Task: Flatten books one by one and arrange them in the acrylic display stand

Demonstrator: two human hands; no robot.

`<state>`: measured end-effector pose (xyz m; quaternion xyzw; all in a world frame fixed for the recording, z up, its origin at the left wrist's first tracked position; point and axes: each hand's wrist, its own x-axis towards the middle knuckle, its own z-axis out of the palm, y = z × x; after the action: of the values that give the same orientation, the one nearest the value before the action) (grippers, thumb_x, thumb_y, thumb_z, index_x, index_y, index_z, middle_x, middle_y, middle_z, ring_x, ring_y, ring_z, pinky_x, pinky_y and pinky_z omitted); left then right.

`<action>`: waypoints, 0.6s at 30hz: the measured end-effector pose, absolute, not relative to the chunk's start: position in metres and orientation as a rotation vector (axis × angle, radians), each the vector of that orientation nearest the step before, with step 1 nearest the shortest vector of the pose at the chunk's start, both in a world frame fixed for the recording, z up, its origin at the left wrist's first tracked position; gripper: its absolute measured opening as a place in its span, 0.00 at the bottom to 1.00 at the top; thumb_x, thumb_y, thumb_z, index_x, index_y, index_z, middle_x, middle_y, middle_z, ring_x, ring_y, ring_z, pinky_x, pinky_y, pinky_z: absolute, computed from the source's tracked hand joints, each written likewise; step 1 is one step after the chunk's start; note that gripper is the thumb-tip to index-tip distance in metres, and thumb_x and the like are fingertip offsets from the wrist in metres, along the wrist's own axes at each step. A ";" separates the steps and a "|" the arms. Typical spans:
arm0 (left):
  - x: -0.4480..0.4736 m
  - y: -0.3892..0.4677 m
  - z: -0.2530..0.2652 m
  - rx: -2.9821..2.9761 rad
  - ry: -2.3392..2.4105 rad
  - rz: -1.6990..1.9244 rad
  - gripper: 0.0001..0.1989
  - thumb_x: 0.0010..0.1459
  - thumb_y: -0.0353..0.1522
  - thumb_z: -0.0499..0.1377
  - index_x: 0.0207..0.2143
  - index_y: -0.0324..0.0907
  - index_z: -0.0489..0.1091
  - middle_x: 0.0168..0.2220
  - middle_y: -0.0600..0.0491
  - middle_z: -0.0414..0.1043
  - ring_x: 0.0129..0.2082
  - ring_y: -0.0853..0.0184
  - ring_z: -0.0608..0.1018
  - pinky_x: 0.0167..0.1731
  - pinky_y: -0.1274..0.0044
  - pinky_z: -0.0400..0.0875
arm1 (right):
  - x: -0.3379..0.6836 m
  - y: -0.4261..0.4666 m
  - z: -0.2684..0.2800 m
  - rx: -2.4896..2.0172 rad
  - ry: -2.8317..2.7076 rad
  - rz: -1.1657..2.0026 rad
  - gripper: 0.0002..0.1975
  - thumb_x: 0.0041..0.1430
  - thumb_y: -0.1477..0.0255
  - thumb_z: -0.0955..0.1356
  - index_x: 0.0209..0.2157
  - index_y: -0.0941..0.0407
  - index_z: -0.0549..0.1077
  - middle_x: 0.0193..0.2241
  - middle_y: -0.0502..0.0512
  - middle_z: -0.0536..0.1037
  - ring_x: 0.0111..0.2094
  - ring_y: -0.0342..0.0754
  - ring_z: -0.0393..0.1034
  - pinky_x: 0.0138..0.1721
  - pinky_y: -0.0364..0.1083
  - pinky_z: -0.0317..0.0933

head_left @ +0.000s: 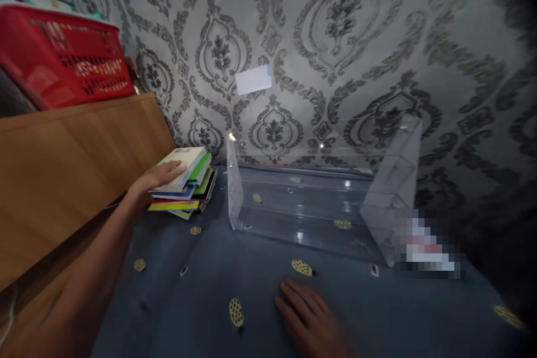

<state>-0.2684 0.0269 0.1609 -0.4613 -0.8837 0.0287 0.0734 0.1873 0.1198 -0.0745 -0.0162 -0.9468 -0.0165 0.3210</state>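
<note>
On the left, a stack of books [191, 176] with mixed covers lies on the dark blue cloth. My left hand [165, 172] rests on the pale top book, its fingers stretched out over the cover. A clear plastic rack [302, 212] with stepped side panels stands in the middle, close to the wall, and no books sit in it. Nearer to me, in front of the rack, my right hand [308, 313] lies on the cloth with fingers extended and nothing in it.
A wooden cabinet [84, 162] borders the cloth on the left, with a red plastic basket [79, 61] on top. The patterned wall [268, 28] rises behind the rack and carries a white paper label [253, 80]. A blurred-out item [428, 249] sits right of the rack.
</note>
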 end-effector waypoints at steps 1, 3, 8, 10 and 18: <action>-0.265 0.022 0.164 -1.401 -2.679 0.073 0.41 0.64 0.55 0.36 0.66 0.42 0.63 0.67 0.50 0.63 0.65 0.55 0.68 0.63 0.68 0.62 | 0.188 0.120 -0.068 -0.062 -2.509 -0.006 0.21 0.62 0.82 0.61 0.52 0.56 0.75 0.51 0.63 0.80 0.54 0.55 0.73 0.52 0.54 0.71; -0.258 0.011 0.171 -1.474 -2.746 0.023 0.42 0.63 0.57 0.36 0.67 0.42 0.62 0.69 0.51 0.60 0.67 0.56 0.65 0.65 0.70 0.58 | 0.188 0.117 -0.052 -0.080 -2.542 0.062 0.19 0.63 0.81 0.62 0.52 0.56 0.76 0.52 0.64 0.79 0.55 0.57 0.73 0.52 0.56 0.71; -0.240 -0.020 0.174 -1.715 -2.705 0.115 0.54 0.52 0.63 0.48 0.71 0.37 0.49 0.73 0.44 0.45 0.72 0.50 0.53 0.68 0.65 0.51 | 0.191 0.105 -0.025 -0.186 -2.638 0.146 0.16 0.67 0.78 0.63 0.51 0.54 0.77 0.52 0.61 0.79 0.54 0.56 0.74 0.54 0.56 0.71; -0.236 -0.029 0.169 -1.771 -2.653 0.234 0.57 0.49 0.61 0.54 0.72 0.38 0.46 0.74 0.42 0.41 0.73 0.49 0.50 0.68 0.63 0.50 | 0.192 0.104 -0.022 -0.205 -2.629 0.166 0.16 0.68 0.77 0.62 0.50 0.55 0.78 0.51 0.61 0.80 0.54 0.55 0.74 0.54 0.56 0.71; -0.200 -0.060 0.149 -1.587 -2.303 0.193 0.26 0.69 0.34 0.41 0.67 0.42 0.56 0.66 0.42 0.63 0.62 0.56 0.71 0.57 0.66 0.66 | 0.193 0.109 -0.028 -0.241 -2.620 0.234 0.16 0.69 0.74 0.61 0.51 0.54 0.77 0.52 0.60 0.80 0.55 0.55 0.74 0.56 0.59 0.69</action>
<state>-0.1997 -0.0596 0.1485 -0.5580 -0.8098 0.0677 0.1682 0.1928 0.1089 -0.0279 -0.0883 -0.9610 0.0857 0.2476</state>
